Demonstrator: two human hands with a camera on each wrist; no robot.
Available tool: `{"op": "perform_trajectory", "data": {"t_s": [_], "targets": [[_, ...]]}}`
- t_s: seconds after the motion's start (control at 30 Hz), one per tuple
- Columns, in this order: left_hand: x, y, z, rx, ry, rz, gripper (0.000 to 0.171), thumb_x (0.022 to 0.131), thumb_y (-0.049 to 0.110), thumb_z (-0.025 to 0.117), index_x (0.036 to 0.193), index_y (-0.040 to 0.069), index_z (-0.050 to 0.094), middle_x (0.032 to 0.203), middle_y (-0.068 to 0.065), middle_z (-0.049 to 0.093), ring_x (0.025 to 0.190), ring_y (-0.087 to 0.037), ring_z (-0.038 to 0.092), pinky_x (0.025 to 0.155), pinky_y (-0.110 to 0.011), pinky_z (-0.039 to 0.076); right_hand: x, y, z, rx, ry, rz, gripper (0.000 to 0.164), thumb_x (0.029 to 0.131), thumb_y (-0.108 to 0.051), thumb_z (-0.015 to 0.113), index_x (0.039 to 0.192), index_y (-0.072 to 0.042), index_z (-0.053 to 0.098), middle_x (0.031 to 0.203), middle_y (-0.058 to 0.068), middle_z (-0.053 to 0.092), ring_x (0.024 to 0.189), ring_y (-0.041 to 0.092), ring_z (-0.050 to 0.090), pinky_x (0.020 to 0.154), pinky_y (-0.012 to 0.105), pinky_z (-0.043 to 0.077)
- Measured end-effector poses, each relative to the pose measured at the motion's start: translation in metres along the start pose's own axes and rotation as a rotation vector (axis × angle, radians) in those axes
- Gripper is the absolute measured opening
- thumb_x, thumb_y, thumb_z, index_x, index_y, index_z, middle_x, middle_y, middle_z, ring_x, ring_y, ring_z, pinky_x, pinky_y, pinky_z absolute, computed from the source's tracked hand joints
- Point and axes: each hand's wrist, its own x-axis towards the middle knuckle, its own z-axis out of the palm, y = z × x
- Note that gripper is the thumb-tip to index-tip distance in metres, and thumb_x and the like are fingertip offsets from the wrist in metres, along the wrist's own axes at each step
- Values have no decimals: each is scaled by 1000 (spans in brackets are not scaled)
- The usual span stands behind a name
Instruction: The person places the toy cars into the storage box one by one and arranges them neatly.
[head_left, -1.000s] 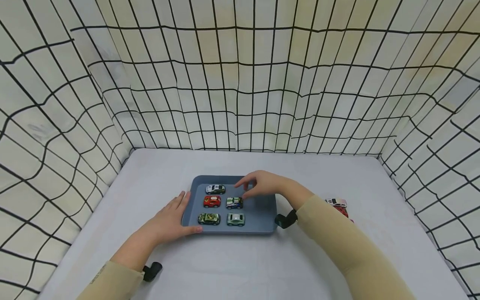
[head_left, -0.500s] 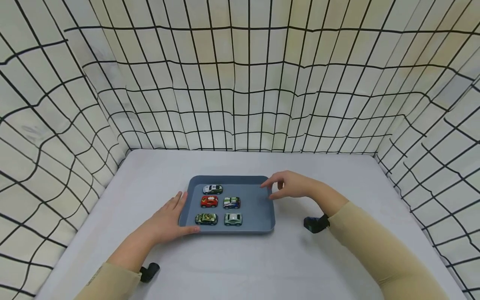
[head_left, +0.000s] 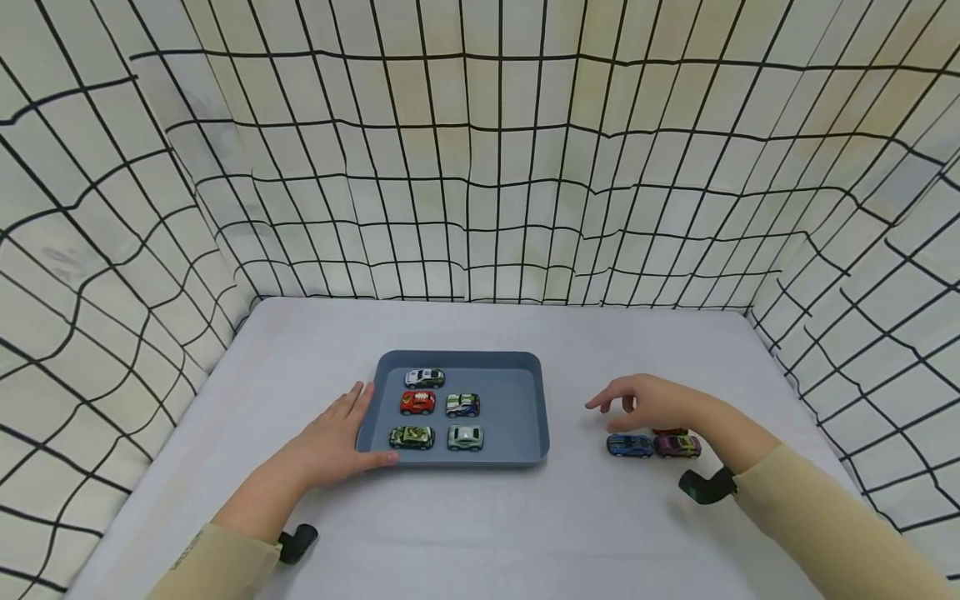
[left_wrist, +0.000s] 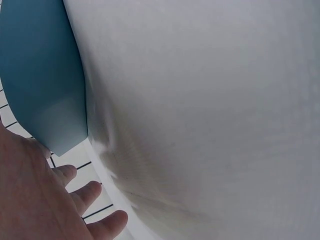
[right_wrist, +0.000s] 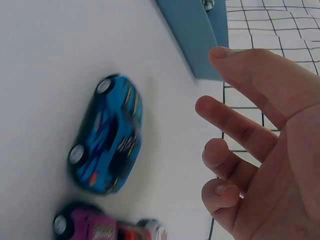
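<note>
A blue-grey tray lies mid-table. In it are a white toy police car, a red toy car, a white-green-blue toy car, a camouflage toy car and a pale green toy car. My left hand rests at the tray's left side, fingers spread, thumb along the front rim. Right of the tray, my right hand hovers with nothing in its loosely bent fingers. Just below it stand a blue toy car and a purple toy car; a red one is mostly hidden behind the hand.
A white cloth covers the table. Black netting over pale sheeting walls in the back and both sides. Each wrist carries a small black camera, such as the right camera.
My right hand has moved from over the tray out to the right, above the loose toy cars. The left hand stays at the tray, and the tray's cars keep their places.
</note>
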Motion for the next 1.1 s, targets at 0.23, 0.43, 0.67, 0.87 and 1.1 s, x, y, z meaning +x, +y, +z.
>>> {"op": "perform_trajectory", "data": {"t_s": [0.23,0.43,0.67,0.87,1.1], "targets": [[-1,-1,0,-4,-2,6,125,76,77,64,158,0,11,162,-26,11,145,-50,17,111,-66,24,-20,11,3,5,8,63,35,89,-26,76,123,-24,71,109,-1,64,78,17,51,60,28,45],[-1,-1,-1,-6,-3,0,125,76,78,64,158,0,11,162,-26,11,145,-50,17,111,-66,24,-27,9,11,-61,18,94,37,85,-25,79,121,-24,72,107,-6,64,73,14,52,61,29,46],[-1,0,-1,-5,2,2,124,76,77,64,158,0,12,162,-26,12,145,-50,17,111,-66,24,-28,11,22,-207,56,102,38,80,-28,83,117,-30,74,108,-12,66,86,10,53,76,34,37],[1,-1,0,1,4,6,124,76,77,64,158,0,11,162,-26,12,145,-50,18,111,-66,25,-30,17,25,-213,57,75,41,79,-18,82,117,-28,75,109,-12,68,93,10,55,79,35,37],[-1,1,-1,-4,2,-2,123,76,75,65,158,0,12,162,-26,12,145,-50,18,111,-67,25,-30,19,27,-219,65,89,41,81,-16,79,119,-31,74,113,-12,68,94,9,55,81,37,37]]}}
